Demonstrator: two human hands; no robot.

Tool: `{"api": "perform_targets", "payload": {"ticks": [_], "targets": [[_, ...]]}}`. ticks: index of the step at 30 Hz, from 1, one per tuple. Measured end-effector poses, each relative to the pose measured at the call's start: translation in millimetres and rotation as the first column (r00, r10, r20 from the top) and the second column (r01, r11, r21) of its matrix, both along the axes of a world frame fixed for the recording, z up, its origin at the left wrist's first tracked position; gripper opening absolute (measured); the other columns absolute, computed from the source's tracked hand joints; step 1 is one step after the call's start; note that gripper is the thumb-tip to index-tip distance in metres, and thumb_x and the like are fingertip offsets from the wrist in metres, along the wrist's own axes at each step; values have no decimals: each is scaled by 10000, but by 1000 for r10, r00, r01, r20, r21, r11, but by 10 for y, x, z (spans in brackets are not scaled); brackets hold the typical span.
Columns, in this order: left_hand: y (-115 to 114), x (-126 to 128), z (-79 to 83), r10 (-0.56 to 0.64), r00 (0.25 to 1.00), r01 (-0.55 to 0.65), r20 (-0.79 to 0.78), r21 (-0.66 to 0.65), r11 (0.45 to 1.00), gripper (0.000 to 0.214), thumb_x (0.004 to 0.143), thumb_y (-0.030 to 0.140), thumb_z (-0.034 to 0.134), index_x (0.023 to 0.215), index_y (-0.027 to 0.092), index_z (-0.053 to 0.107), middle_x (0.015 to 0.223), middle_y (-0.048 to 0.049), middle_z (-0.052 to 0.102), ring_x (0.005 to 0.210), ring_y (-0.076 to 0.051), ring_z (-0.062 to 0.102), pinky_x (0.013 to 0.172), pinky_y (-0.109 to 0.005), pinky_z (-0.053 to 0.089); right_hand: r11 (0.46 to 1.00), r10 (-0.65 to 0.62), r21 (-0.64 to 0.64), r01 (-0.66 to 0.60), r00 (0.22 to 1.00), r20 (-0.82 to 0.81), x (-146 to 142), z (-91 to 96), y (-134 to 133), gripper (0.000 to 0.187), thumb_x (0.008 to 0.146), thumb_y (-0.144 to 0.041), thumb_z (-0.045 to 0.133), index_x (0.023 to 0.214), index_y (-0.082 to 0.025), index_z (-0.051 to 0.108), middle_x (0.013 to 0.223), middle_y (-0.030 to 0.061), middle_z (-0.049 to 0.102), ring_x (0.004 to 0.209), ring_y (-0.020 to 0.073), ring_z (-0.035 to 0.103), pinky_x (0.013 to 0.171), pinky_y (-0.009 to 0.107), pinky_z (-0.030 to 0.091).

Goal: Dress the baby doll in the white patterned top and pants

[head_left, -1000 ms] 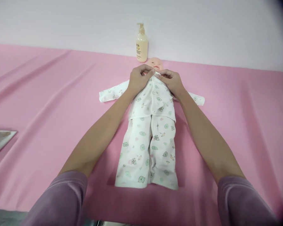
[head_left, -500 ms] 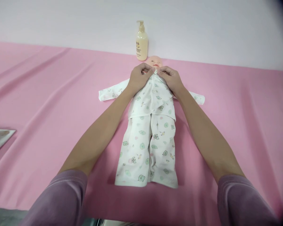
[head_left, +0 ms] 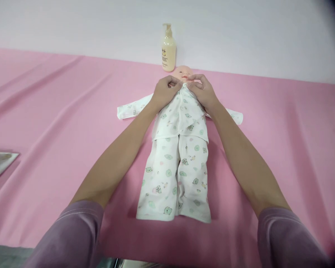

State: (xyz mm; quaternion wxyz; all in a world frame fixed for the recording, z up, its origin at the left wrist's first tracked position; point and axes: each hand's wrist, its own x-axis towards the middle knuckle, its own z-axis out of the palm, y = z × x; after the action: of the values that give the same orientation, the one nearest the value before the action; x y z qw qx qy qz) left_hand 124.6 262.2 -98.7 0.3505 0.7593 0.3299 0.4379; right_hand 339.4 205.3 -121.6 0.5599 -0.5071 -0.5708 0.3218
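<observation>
A baby doll [head_left: 183, 70] lies on its back, dressed in a white printed pajama top [head_left: 181, 115] and matching pants [head_left: 167, 175]. At the collar, just under the doll's chin, my left hand [head_left: 166, 91] pinches the top's edge close to a small white button [head_left: 184, 85]. From the other side my right hand [head_left: 203, 93] holds the same collar with its thumb by the button, the index finger lifted near the doll's mouth. Both sleeves of the top stretch out sideways behind my forearms. The doll's neck is hidden by my fingers.
A cream pump bottle [head_left: 168, 54] stands behind the doll's head, against the pale wall. Pink cloth [head_left: 72, 149] with folds covers the table. A flat printed item [head_left: 1, 163] lies at the left edge. Something dark and metallic shows below the near edge.
My right index finger has lifted and straightened away from the collar. My left hand has stayed at the collar, and the doll and clothes lie as before.
</observation>
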Motion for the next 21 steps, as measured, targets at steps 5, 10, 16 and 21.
{"api": "perform_targets", "payload": {"ticks": [5, 10, 16, 21], "targets": [[-35, -31, 44, -37, 999, 37, 2, -46, 998, 63, 1062, 233, 813, 1102, 209, 770, 1103, -66, 802, 1116, -256, 756, 1107, -447, 610, 999, -13, -35, 13, 1000, -4, -27, 47, -36, 852, 815, -918, 944, 1343, -310, 665, 1052, 30, 795, 1035, 293, 775, 1030, 532, 702], [14, -17, -10, -9, 1000, 11, 28, -75, 997, 135, 1024, 223, 863, 1096, 212, 750, 1116, -75, 804, 1120, -264, 766, 1100, -437, 613, 997, -81, 25, 78, 988, 134, -97, 112, -94, 681, 909, -838, 897, 1263, -297, 682, 1078, 45, 800, 1125, 295, 760, 1158, 546, 650], [1, -21, -31, 104, 994, -102, -27, 66, 993, 179, 1029, 317, 848, 1131, 230, 729, 1187, -102, 811, 1123, -278, 733, 1083, -456, 593, 942, -336, 126, 312, 859, 387, 35, 150, -190, 380, 933, -535, 890, 1106, -253, 704, 1175, 87, 813, 1108, 297, 733, 1149, 539, 605], [-46, -636, -135, 321, 912, -244, -254, 292, 925, 279, 1027, 432, 803, 1228, 242, 765, 1379, -178, 779, 1316, -416, 644, 1235, -662, 472, 892, -414, 126, 435, 671, 614, 507, 46, -641, 246, 969, -472, 762, 1023, -241, 697, 1196, 158, 825, 1104, 348, 694, 1149, 584, 567]]}}
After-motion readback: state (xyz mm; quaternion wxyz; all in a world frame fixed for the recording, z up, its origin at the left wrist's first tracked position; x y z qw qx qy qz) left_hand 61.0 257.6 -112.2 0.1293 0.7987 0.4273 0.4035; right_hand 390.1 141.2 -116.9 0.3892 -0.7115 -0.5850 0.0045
